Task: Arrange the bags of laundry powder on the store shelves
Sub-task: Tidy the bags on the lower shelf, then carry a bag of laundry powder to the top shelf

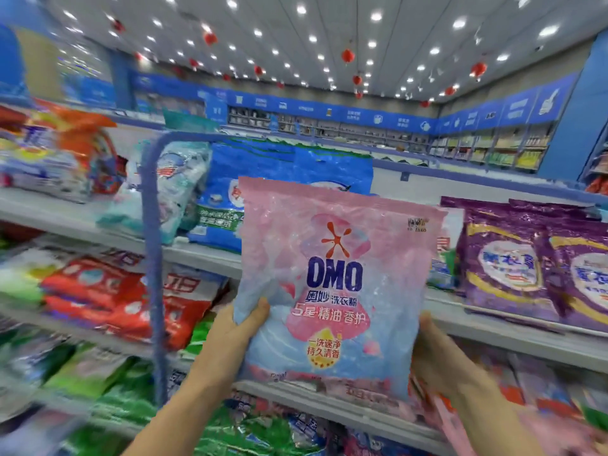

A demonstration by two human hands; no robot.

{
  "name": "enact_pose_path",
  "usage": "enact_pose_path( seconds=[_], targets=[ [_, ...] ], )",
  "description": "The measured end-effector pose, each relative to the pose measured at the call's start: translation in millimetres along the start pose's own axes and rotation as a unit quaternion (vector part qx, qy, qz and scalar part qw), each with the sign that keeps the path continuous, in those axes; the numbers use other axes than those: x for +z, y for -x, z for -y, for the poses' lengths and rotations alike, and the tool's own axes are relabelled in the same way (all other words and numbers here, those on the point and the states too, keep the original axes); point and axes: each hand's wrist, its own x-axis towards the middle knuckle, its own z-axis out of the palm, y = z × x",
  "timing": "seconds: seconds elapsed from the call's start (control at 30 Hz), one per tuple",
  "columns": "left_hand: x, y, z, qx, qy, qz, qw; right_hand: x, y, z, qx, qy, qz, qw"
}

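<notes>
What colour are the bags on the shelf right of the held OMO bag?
Purple plastic bags, yellow-banded; head view shows them best.

retail shop: tiered grey shelves (493, 337) stacked with laundry powder bags (513, 268), blue category signage band (329, 110) along far walls, grid of ceiling spotlights (301, 9), red lanterns (347, 55) hanging.

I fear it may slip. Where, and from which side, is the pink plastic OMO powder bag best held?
Left hand and right hand should grip the pink plastic OMO bag at its lower side edges, one from each side: it is wide, soft, upright.
</notes>
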Motion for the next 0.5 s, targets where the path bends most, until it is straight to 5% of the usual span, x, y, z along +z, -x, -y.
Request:
enact_pose_path(
  seconds=[0.13, 0.5],
  targets=[
    [-106, 10, -26, -0.011, -0.035, -0.048, 0.998, 87, -42, -62, 0.001, 0.106, 0.035, 0.994],
    [-374, 13, -99, 0.004, -0.191, -0.114, 0.975, 339, -145, -149, 0.001, 0.11, 0.098, 0.989]
  ],
)
